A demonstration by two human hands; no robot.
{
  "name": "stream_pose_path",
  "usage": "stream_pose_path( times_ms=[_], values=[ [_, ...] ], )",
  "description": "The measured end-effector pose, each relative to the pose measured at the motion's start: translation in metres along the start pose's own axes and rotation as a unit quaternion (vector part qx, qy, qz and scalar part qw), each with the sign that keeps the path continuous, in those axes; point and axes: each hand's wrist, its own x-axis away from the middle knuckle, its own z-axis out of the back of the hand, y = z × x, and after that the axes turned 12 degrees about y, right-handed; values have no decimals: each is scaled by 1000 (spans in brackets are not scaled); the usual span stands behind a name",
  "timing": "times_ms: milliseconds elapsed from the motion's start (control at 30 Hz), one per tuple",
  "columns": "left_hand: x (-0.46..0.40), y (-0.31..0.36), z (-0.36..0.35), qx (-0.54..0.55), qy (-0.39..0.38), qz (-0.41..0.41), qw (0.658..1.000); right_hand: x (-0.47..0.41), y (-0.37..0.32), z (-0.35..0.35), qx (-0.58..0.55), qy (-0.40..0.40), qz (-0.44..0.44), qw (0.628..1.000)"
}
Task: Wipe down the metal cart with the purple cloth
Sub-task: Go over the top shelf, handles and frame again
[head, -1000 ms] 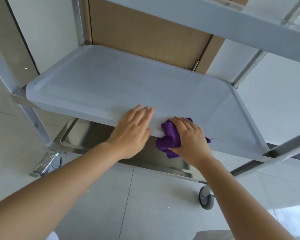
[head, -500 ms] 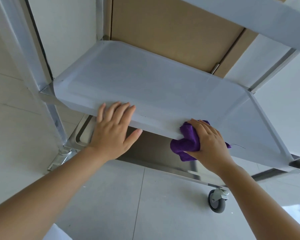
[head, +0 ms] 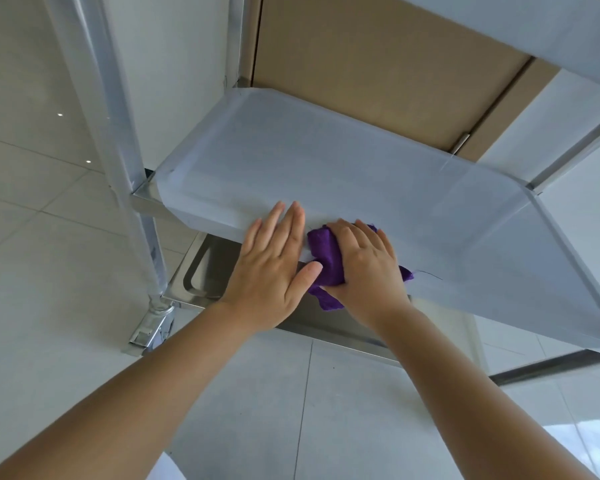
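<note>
My right hand grips the bunched purple cloth on the front lip of the film-covered metal cart's middle shelf. My left hand, fingers flat on that lip, has slid right since half a second ago; its thumb now touches the cloth.

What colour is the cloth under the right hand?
Purple; the cloth shows best in the head view, bunched under the right hand.

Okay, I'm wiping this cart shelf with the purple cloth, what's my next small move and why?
Probably slide the purple cloth rightward along the shelf's front edge: your right hand holds it bunched against your flat left hand, and that long stretch lies beyond.
</note>
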Motion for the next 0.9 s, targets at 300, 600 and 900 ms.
stream_pose_path(
  times_ms=[300, 600, 900],
  values=[
    [28, -65, 37, -43, 34, 45, 997, -17, -35, 3, -27, -52, -4, 998],
    [38, -78, 40, -40, 32, 25, 998, -15, -36, 5, -29, -46, -21, 998],
    [47, -89, 61, -52, 0, 63, 997, -23, -49, -4, -21, -52, -3, 998]
  ],
)
